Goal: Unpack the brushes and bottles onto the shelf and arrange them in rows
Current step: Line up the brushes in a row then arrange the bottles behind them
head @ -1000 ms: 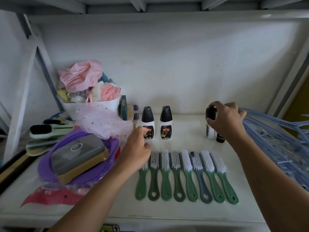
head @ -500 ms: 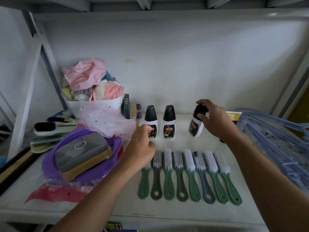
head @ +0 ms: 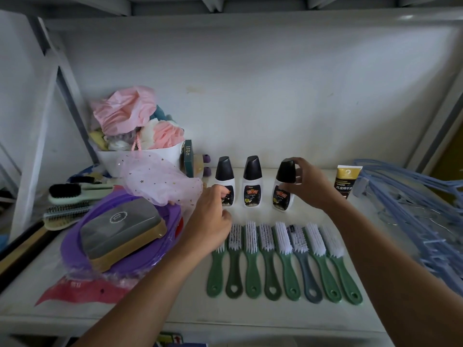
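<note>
White-bodied and black-capped, the third bottle (head: 282, 196) has arrived in the middle of the frame! A second ago it was well over to the right by the blue hangers (head: 411, 196). Half a second ago it was leaning hard in mid-carry. Now it is close to upright, only slightly tilted, just right of the two standing bottles (head: 252, 189) and about level with them. Whether its base touches the shelf (head: 175, 304) I cannot tell.

Right hand (head: 309, 187) grips it from the right, fingers curled over the black cap and thumb across the front of the body. With that hand gone from the right side, a gold-and-black tube (head: 347, 180) now shows standing near the back wall, between bottle and hangers.

Left hand (head: 210, 221) has barely moved. It hovers left of centre above the head of the leftmost brush, fingers curled in toward the palm, fingertips close to the label of the first bottle (head: 225, 175). Whether it pinches anything is hidden.

Below, the row of eight brushes (head: 283, 259) lies as before, bristles toward the bottles and handles toward the bottom edge, seven green and one grey. On the left, nothing has changed: a purple plastic dish (head: 75, 246) carries a grey-and-gold brush box (head: 120, 231), and behind it stands a white basket (head: 140, 159) piled with pink bath puffs.
</note>
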Demonstrator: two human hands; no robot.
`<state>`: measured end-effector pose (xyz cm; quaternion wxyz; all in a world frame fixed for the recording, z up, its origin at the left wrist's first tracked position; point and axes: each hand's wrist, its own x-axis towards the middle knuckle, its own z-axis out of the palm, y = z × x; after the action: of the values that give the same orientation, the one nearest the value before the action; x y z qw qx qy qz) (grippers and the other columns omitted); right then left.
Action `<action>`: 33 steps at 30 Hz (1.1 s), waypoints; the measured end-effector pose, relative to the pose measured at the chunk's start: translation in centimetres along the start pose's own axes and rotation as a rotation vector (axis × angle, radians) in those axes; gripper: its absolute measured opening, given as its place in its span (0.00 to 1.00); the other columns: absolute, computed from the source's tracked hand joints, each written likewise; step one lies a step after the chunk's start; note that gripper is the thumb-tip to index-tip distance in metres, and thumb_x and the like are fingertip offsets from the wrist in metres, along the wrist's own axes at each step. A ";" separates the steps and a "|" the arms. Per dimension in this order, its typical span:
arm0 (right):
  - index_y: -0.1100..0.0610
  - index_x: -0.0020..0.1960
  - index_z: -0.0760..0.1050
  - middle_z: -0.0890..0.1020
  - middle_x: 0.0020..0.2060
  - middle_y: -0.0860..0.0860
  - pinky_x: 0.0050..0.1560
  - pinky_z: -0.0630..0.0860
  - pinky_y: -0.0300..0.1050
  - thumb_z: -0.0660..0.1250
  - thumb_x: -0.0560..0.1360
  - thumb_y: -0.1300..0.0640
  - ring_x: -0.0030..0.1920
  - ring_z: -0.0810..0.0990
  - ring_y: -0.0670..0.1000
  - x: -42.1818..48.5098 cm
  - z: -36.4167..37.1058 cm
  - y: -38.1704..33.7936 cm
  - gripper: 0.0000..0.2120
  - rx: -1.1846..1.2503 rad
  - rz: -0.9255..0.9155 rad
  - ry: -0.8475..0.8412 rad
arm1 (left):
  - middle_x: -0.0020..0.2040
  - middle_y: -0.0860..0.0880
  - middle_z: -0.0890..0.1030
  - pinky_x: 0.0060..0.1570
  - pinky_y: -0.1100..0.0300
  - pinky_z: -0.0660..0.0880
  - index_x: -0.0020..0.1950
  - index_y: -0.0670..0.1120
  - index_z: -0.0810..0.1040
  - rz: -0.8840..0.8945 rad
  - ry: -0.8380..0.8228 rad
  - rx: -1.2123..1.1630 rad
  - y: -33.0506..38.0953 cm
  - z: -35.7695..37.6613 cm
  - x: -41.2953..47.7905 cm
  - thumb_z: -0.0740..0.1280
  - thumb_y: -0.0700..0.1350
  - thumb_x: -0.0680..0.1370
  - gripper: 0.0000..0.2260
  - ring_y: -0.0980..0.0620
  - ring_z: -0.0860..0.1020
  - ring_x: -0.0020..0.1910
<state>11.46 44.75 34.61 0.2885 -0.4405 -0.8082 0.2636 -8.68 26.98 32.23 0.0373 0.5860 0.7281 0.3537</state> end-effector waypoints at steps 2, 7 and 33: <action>0.53 0.68 0.70 0.83 0.53 0.51 0.50 0.77 0.48 0.77 0.71 0.56 0.48 0.82 0.50 0.1 0.6 0.7 0.28 -0.049 0.035 -0.047 | 0.68 0.51 0.72 0.55 0.69 0.61 0.69 0.47 0.69 0.000 -0.002 0.003 0.1 0.0 0.0 0.63 0.36 0.79 0.19 0.55 0.70 0.67; 0.51 0.58 0.73 0.83 0.51 0.50 0.51 0.79 0.51 0.74 0.72 0.61 0.48 0.82 0.52 -0.1 1.7 1.8 0.18 -0.026 0.054 -0.104 | 0.68 0.50 0.72 0.54 0.72 0.59 0.69 0.46 0.69 -0.004 -0.014 0.008 0.1 0.1 0.0 0.63 0.36 0.78 0.19 0.53 0.70 0.68; 0.56 0.63 0.71 0.80 0.50 0.50 0.53 0.69 0.44 0.68 0.72 0.68 0.52 0.77 0.51 0.4 2.0 4.1 0.21 0.037 0.118 -0.180 | 0.70 0.52 0.71 0.60 0.66 0.60 0.72 0.47 0.66 -0.063 -0.084 0.020 0.2 0.2 0.1 0.61 0.36 0.80 0.20 0.55 0.68 0.70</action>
<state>12.16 46.73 30.50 0.2070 -0.4563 -0.7986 0.3333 -8.44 27.18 32.19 0.0731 0.5773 0.7476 0.3201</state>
